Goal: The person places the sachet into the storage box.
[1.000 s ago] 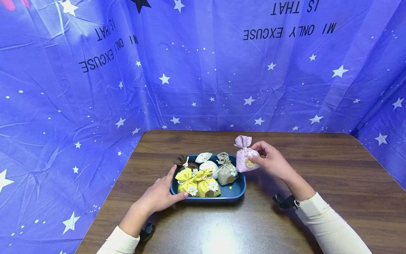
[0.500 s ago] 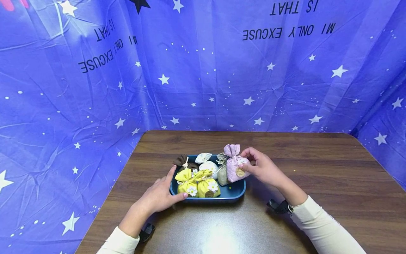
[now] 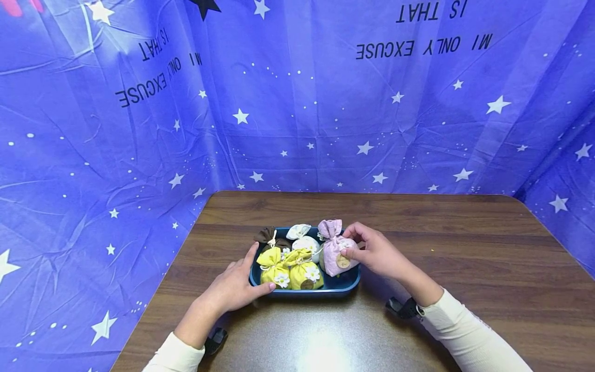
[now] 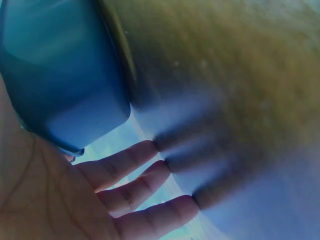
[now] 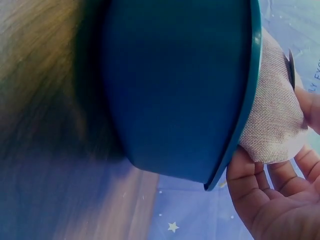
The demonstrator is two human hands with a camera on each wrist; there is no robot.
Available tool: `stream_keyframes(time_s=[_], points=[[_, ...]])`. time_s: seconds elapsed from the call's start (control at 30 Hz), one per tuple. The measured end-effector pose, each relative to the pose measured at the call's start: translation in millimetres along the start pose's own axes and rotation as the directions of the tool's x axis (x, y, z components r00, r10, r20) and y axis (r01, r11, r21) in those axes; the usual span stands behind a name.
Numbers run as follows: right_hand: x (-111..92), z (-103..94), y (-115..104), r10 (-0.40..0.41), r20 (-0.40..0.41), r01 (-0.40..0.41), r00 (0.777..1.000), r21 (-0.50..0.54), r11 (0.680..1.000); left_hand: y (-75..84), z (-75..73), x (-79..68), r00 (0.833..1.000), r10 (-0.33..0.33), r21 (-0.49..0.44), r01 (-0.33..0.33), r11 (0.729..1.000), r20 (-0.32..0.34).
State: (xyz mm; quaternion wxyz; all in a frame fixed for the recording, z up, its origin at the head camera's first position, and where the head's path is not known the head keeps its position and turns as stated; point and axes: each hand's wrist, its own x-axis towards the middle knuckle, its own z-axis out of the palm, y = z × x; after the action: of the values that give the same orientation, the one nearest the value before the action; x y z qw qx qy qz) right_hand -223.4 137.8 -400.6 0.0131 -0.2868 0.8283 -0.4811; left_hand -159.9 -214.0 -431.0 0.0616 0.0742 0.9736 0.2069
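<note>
In the head view my right hand [image 3: 376,253] pinches a pink drawstring sachet [image 3: 331,250] over the right end of a blue tray [image 3: 341,289]. The right wrist view shows fingers around the lower part of the pink sachet [image 5: 275,110], beyond the tray rim. My left hand [image 3: 232,284] rests against the tray's left end, thumb and forefinger at the rim; its other fingers [image 4: 140,187] extend straight beside the tray. Inside lie two yellow sachets [image 3: 274,268] with white flowers, a brown sachet [image 3: 267,236] and a white sachet [image 3: 304,245]. A grey-green sachet is mostly hidden behind the pink one.
The tray stands on a dark wood-grain table [image 3: 441,248]. Blue star-printed curtain [image 3: 325,103] hangs behind and at both sides. Black wrist cameras sit under the left wrist [image 3: 216,341] and the right wrist [image 3: 402,307].
My right hand has carried the pink sachet left and down, from beside the tray's right end to over it, covering the grey-green sachet. The left hand and tray have stayed put.
</note>
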Motion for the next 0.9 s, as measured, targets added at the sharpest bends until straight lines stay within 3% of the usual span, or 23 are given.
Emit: stream_keyframes(time_s=[0.23, 0.9], points=[[2, 7.0, -2, -0.035, 0.006, 0.035, 0.999, -0.015, 0.999, -0.1, -0.9, -0.3, 1.0, -0.002, -0.001, 0.002, 1.0, 0.001], [7, 29.3, -5, -0.114, 0.05, 0.123, 0.992, -0.228, 0.966, -0.2, 0.8, 0.0, 1.0, 0.004, -0.002, -0.004, 1.0, -0.013]])
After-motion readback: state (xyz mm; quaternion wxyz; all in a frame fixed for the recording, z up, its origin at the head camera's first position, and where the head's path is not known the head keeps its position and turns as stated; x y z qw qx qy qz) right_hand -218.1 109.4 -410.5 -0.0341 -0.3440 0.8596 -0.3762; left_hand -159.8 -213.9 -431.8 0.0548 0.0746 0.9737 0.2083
